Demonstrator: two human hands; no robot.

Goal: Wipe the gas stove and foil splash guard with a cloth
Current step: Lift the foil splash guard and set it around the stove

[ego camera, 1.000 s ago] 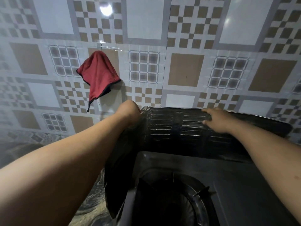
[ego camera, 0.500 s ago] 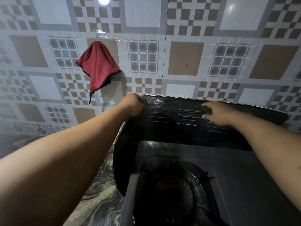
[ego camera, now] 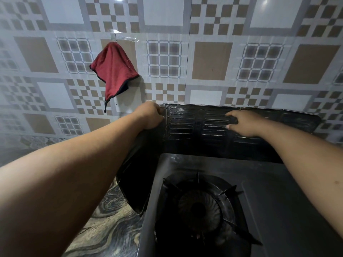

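The foil splash guard [ego camera: 185, 127] looks dark and ribbed and stands against the tiled wall, with a side panel folded forward on the left of the stove. My left hand [ego camera: 150, 115] is closed over its top left corner fold. My right hand [ego camera: 245, 124] lies against the back panel, fingers and thumb apart and pointing left; I see no cloth in it. Below, the grey gas stove [ego camera: 278, 210] shows one black burner with its pan support [ego camera: 200, 208]. A red cloth [ego camera: 113, 71] hangs on the wall, up and left of my left hand.
The patterned tiled wall [ego camera: 211, 60] rises right behind the guard. A marbled countertop [ego camera: 104, 230] runs along the left of the stove, partly under my left forearm. The side panel stands between the countertop and the burner.
More of the stove and burner shows now as the view dips. Both hands keep their places on the guard, the left at the corner, the right on the back panel.
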